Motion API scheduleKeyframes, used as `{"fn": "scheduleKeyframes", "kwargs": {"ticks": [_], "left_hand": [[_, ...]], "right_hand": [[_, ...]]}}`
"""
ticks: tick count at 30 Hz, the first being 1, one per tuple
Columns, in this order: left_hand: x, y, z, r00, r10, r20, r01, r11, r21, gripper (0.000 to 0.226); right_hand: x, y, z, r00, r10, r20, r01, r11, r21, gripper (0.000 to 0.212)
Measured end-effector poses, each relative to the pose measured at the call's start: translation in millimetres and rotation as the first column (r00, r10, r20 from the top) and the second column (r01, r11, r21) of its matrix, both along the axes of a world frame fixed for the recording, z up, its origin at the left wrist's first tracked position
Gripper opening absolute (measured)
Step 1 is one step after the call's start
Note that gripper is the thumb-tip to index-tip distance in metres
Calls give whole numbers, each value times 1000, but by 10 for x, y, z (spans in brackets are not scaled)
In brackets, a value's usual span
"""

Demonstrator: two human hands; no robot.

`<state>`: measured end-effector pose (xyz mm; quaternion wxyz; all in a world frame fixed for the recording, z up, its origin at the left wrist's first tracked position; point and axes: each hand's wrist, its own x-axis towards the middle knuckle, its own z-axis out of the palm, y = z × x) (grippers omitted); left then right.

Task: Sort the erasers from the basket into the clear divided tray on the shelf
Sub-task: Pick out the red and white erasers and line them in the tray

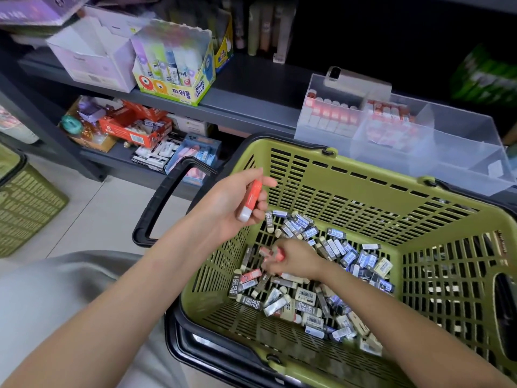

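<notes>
Both forearms stretch out from the grey-clad lap (56,303) over the near rim of the green basket (349,191), which sits pulled up just below the shelf (265,79), so each trip from pile to tray is short. The left hand (235,203) hovers above the basket's left wall. Its fingers (263,204) are curled round an orange eraser (249,198) held white end down. I judge this hand serves as a store, holding what has been picked while the other hand searches.

The right hand (296,260) is down among the loose erasers (321,298), its fingers bent round a second orange eraser (275,254). Motion blur hides how firm that grip is. Around and to the right of those fingers the pile is mostly blue-and-grey and cream "2B" sleeves. A third orange eraser (251,274) lies just to their near left, so picking by colour seems the plan.

Up beyond both hands, on the shelf, stands the clear divided tray (453,147). The compartments closest above the fingers hold upright orange-banded erasers (333,116). Those farther right show no erasers that I can make out. The step in hand is probably gathering a handful of one kind for its matching compartment, and the sorting looks far from done.
</notes>
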<state>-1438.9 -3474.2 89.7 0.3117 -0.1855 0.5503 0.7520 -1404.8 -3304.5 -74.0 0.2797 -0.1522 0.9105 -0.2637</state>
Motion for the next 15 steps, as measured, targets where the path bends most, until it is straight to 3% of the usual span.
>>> {"fn": "scheduleKeyframes", "kwargs": {"ticks": [2, 4, 7, 9, 12, 15], "left_hand": [[15, 41, -68, 999, 34, 41, -34, 999, 1, 25], [42, 108, -162, 997, 54, 57, -51, 997, -49, 24], [111, 267, -290, 999, 26, 36, -22, 991, -130, 34], [174, 404, -330, 999, -47, -10, 46, 991, -127, 43], [255, 590, -336, 993, -115, -13, 115, 993, 30, 62], [261, 647, -355, 995, -66, 68, 55, 987, 150, 54]], "right_hand": [[47, 100, 192, 952, -260, 164, 293, 929, -227, 28], [80, 185, 440, 863, -421, 277, 500, 790, -355, 28], [111, 211, 838, 737, -528, 421, 675, 551, -491, 38], [133, 185, 1053, 689, -530, 494, 722, 449, -526, 56], [208, 78, 1248, 691, -565, 451, 714, 434, -550, 65], [262, -34, 1358, 700, -658, 278, 689, 521, -504, 56]]}}
